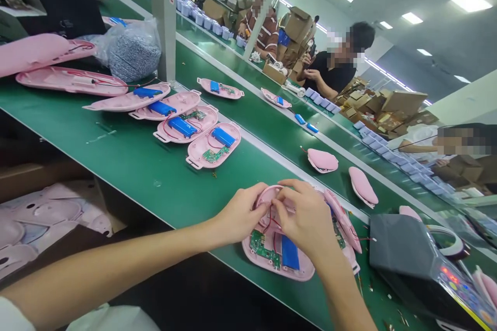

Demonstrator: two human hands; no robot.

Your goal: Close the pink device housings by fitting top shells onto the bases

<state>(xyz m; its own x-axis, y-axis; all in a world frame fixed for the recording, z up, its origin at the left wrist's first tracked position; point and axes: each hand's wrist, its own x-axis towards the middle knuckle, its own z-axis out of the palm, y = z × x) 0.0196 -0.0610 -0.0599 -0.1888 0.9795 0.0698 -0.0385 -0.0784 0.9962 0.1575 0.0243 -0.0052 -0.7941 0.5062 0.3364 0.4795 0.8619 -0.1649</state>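
My left hand (245, 213) grips the left rim of a raised pink plastic shell half (267, 197), thumb inside it. Inside the same shell, the thumb and fingertips of my right hand (306, 214) are pinched together; what they hold is hidden. Red wires (267, 225) run from there down to a lower pink shell half (277, 270) on the bench. In this lower half sit a green circuit board (264, 248) and a blue battery pack (290, 253). Just right of my right hand, another pink shell (344, 220) stands tilted on its edge, partly covered.
Several open pink shells with batteries (213, 146) lie to the left on the green bench (147, 165). Closed pink shells (363, 186) rest on the belt beyond. A dark machine with a red display (411, 264) stands at right. Co-workers (334, 70) sit across the line.
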